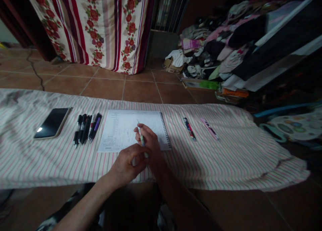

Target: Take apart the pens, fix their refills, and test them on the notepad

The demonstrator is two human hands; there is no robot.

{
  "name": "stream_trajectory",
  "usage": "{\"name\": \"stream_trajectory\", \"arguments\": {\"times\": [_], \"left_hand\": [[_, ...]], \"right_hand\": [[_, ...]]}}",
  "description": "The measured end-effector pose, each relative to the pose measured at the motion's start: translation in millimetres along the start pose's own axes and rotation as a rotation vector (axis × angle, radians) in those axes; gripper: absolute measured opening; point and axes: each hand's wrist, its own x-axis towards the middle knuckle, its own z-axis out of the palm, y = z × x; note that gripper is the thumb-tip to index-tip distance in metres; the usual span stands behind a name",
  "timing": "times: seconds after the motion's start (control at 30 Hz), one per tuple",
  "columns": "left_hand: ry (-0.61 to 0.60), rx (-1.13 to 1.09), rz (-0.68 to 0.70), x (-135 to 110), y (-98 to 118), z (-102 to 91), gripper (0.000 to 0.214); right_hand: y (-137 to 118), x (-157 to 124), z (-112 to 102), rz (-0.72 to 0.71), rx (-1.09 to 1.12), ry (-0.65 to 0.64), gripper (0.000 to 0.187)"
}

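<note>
A slim light-coloured pen [141,137] is held above a spiral notebook [120,123], its tip pointing up and away from me. My right hand [151,142] is closed around the pen's middle. Fingers of my left hand [129,160] pinch its rear end, close against my right wrist. The notebook lies open to a page with faint lines and print, its coil on the right side. Both hands are over the page's lower right part.
On the striped cloth [236,157], a phone [53,123] and a row of several pens [87,128] lie left of the notebook. A dark patterned pen [189,129] and a pink pen [210,128] lie to its right. Beyond are a floral curtain [108,26] and piled clothes [216,46].
</note>
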Motion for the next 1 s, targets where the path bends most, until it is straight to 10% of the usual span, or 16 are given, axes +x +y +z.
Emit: {"name": "stream_trajectory", "arguments": {"times": [1.0], "left_hand": [[-0.098,-0.060,-0.035,-1.5,2.2,4.0,0.028]], "right_hand": [[-3.3,5.2,-11.6,0.078,0.076,-0.149,0.025]]}}
